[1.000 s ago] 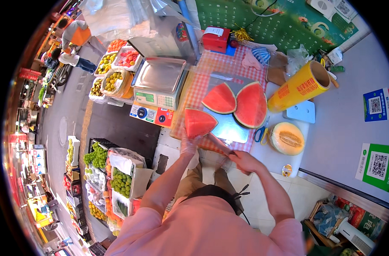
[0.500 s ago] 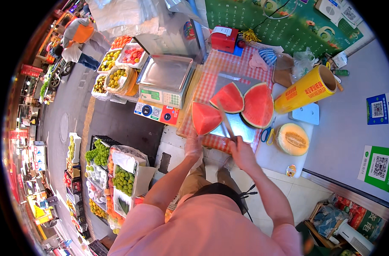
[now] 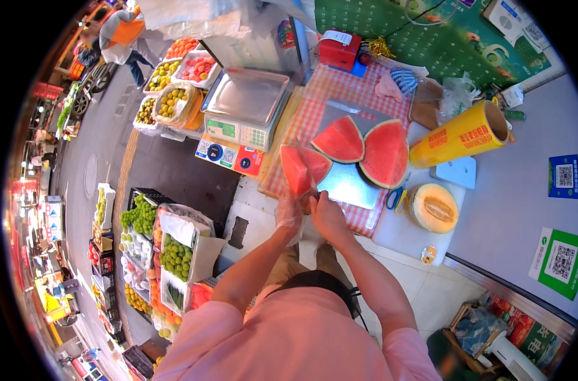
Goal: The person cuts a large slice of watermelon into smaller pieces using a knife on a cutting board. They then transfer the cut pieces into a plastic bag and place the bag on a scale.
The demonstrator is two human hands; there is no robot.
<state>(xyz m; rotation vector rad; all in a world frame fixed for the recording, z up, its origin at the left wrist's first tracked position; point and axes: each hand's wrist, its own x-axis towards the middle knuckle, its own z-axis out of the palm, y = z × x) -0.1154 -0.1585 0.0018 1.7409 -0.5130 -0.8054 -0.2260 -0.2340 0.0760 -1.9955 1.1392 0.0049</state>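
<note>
My right hand (image 3: 328,217) is closed round the handle of a knife (image 3: 311,181). Its blade stands in a red watermelon wedge (image 3: 294,169), with flesh showing on both sides of it. In a clear plastic glove, my left hand (image 3: 289,213) grips the near end of that wedge, though its fingertips are partly hidden. Two more watermelon pieces lie to the right: a smaller wedge (image 3: 340,140) and a large cut piece (image 3: 385,154). A shiny metal cutting board (image 3: 349,187) lies partly beneath the fruit.
A checked cloth (image 3: 308,114) covers the table. On the right are blue-and-yellow scissors (image 3: 398,199), a halved melon (image 3: 433,208) and a yellow roll of film (image 3: 457,135). A weighing scale (image 3: 246,105) stands left, and fruit crates (image 3: 175,254) lie below it.
My right hand has moved left with the knife, from above the board to the left wedge. The blade has gone into that wedge, which my left hand still holds.
</note>
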